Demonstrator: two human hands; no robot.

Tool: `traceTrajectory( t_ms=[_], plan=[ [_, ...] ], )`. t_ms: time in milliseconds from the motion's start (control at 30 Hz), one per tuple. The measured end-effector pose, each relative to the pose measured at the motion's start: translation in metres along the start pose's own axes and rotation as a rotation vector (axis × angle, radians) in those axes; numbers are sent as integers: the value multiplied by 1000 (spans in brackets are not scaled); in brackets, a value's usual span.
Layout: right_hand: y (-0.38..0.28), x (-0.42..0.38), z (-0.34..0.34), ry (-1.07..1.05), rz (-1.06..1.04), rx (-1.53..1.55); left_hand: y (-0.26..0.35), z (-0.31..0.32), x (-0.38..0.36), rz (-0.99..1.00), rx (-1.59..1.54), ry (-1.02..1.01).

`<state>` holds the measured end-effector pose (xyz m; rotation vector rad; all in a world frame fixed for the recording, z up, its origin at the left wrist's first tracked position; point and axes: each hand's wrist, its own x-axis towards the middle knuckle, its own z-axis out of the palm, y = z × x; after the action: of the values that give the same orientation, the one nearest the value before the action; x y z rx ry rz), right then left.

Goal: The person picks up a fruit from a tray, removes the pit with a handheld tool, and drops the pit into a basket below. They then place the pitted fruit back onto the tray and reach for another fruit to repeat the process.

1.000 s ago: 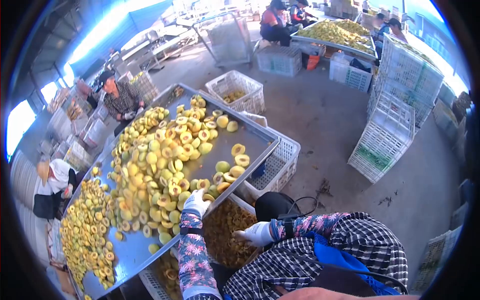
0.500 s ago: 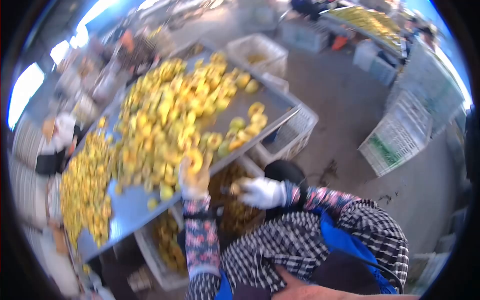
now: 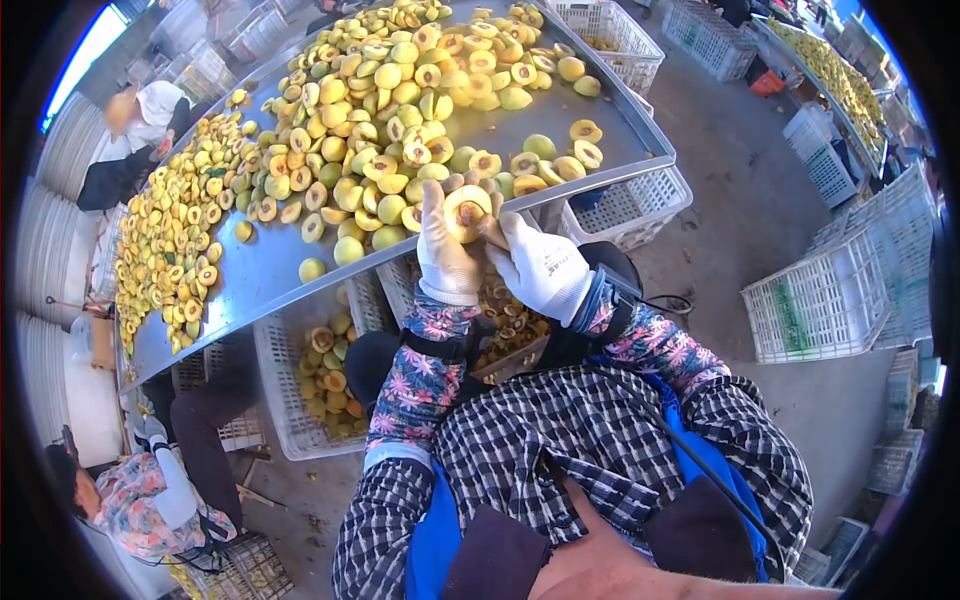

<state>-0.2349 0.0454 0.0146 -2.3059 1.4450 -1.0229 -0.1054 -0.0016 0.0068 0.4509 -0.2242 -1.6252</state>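
Sunlit sorting yard, crates all round, and I'm looking down on a long metal table (image 3: 270,275) heaped with halved yellow peaches (image 3: 380,110). At far left a co-worker in a white head covering (image 3: 150,105) bends over the table's edge. Moving right: a second ago my left hand was down among the fruit on the table; now the left hand (image 3: 445,250) is lifted clear, gloved fingers curled around a peach half (image 3: 467,212), cut face up. So one piece is picked and up for work. Right against it, my right hand (image 3: 540,268) presses its fingertips into the pit hollow. Below sits a crate of pits (image 3: 510,320).
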Motion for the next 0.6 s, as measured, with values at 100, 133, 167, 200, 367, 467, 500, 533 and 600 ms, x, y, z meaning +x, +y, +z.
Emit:
traceTrajectory(
  t_ms=[100,133,167,200,367,467,500,533,600],
  plan=[
    [6,-1,0,-81,-17,-24,5,-10,3,-60,97,-41],
    [9,-1,0,-119,-33,-28,5,-13,5,-64,97,-37],
    [10,-2,0,-121,-29,-28,5,-14,5,-58,169,1],
    [11,-3,1,-143,-20,-8,4,-14,5,-54,239,42],
    [21,-11,27,-49,-13,319,-10,-9,-5,180,354,48],
    [18,-7,15,-224,58,148,-16,-9,-10,259,366,69],
    [21,-7,15,-241,74,133,-17,-7,-13,257,370,68],
    [22,-9,19,-236,76,135,-18,-4,-15,275,331,49],
    [20,-10,22,-70,27,353,-19,0,-14,294,295,24]
  ],
)
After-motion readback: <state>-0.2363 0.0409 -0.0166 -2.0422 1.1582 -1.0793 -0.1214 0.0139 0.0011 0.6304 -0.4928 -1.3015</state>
